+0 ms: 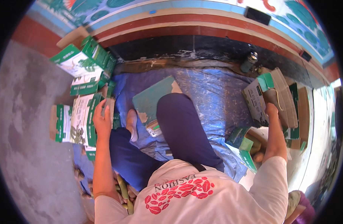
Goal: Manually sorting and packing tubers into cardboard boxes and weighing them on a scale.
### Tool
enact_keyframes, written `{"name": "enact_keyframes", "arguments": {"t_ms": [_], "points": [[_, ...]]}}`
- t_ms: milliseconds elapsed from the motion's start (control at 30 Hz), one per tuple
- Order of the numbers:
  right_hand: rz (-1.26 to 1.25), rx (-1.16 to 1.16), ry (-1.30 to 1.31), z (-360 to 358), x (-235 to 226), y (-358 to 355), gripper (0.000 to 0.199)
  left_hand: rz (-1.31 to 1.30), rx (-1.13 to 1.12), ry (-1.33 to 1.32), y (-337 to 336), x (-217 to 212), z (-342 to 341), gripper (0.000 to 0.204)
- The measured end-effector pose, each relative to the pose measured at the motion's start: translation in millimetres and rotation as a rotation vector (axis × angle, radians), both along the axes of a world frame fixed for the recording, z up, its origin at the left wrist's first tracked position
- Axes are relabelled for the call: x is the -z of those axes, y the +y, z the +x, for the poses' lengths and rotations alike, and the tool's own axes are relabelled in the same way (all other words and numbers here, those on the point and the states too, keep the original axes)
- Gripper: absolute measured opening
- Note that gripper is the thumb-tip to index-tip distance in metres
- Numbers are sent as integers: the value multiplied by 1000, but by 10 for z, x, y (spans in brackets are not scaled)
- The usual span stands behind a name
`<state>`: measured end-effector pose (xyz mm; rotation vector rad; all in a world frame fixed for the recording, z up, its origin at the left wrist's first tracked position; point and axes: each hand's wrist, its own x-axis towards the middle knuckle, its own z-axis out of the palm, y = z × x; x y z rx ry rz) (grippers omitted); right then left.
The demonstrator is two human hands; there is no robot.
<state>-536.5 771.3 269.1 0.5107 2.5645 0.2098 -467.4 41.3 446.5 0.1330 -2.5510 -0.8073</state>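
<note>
There are two hands [101,121] [272,110], one flask [249,62] and one teal board [151,98].

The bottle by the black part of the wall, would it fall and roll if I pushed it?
The bottle would probably tip, since it looks tall and narrow. Once down, it might roll, because its body looks round.

On my left, a green-and-white printed cardboard box [80,120] with a dark leafy pattern, set slightly askew, on my right, a pale-sided, green-trimmed rectangular cardboard box [254,101], tilted, its top open, bare brown cardboard showing inside
</note>
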Motion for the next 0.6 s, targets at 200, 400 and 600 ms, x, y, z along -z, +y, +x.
{"name": "enact_keyframes", "arguments": {"t_ms": [200, 400, 600], "points": [[60, -269, 159, -115, -365, -399, 21, 117, -7, 83, -113, 78, 23, 26], [-131, -569, 312, -328, -1080, -1599, 20, 154, -35, 121, -147, 27, 87, 23], [-279, -951, 440, -587, -1611, -3123, 13, 83, -58, 162, -155, -48, 174, 21]]}}
